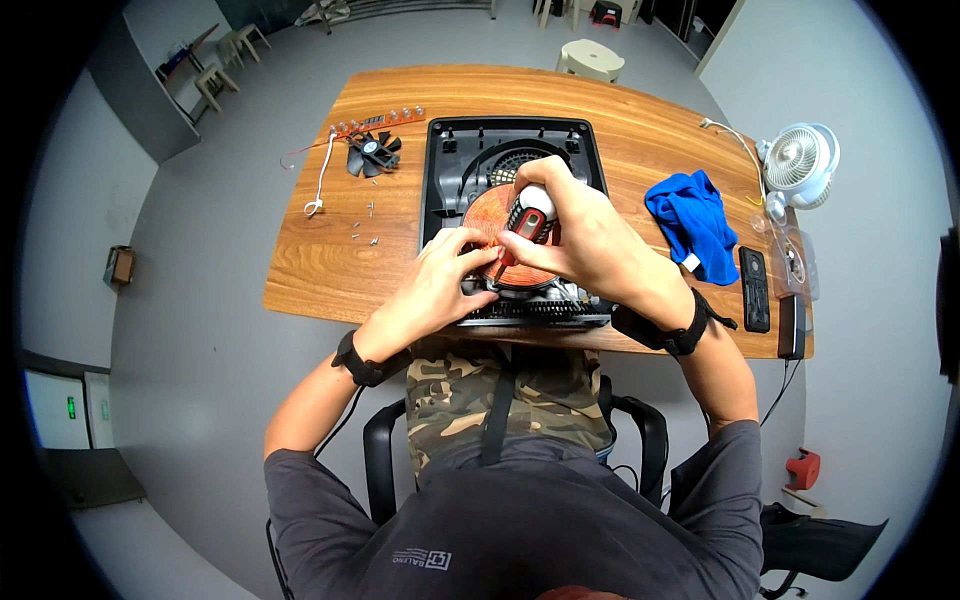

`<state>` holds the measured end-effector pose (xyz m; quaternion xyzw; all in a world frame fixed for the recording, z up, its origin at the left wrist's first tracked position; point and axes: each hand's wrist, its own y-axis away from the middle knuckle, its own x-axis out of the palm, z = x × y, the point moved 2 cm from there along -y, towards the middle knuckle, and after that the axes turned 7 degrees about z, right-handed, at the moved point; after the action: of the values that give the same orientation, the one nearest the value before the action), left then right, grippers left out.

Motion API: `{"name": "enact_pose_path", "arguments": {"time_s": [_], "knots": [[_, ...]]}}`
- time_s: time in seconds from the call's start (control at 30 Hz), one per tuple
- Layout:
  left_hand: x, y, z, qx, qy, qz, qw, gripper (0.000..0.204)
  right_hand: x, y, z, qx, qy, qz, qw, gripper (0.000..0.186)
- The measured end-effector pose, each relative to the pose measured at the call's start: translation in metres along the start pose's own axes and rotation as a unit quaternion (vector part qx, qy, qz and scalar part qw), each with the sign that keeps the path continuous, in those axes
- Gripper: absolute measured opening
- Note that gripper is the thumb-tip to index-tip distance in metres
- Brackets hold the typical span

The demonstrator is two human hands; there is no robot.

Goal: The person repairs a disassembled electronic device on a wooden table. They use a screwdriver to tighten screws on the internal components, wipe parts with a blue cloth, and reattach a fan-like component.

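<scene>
"Where did we have the screwdriver [531,222]?"

"Slanted over the copper coil [530,274], our right hand [592,240] closed around its handle. We judged it light and stiff, best gripped there."

"And our left hand [438,278]?"

"Half curled at the coil's lower left, fingers by the shaft — we couldn't tell whether they pinched anything. The coil seemed fragile; the black housing [434,165] around it offered safer hold. Our hands hid part of the coil — the driver's tip was hard to make out."
</scene>
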<state>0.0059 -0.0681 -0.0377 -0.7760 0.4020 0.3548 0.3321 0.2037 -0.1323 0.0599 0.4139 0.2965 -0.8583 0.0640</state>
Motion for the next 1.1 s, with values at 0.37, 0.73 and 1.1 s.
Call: {"name": "enact_pose_path", "arguments": {"time_s": [0.37,0.73,1.1], "knots": [[-0.002,-0.002,-0.004,0.011,0.006,-0.006,1.000,0.048,-0.010,-0.010,0.015,-0.021,0.042,0.065,0.997,0.040],[0.002,0.000,0.001,-0.022,-0.010,0.027,0.999,0.048,-0.029,-0.040,0.043,0.012,0.167,0.209,0.963,0.034],[-0.029,-0.015,-0.017,0.019,0.202,-0.081,0.976,0.034,-0.018,-0.048,0.041,0.005,0.255,0.140,0.957,0.049]]}}
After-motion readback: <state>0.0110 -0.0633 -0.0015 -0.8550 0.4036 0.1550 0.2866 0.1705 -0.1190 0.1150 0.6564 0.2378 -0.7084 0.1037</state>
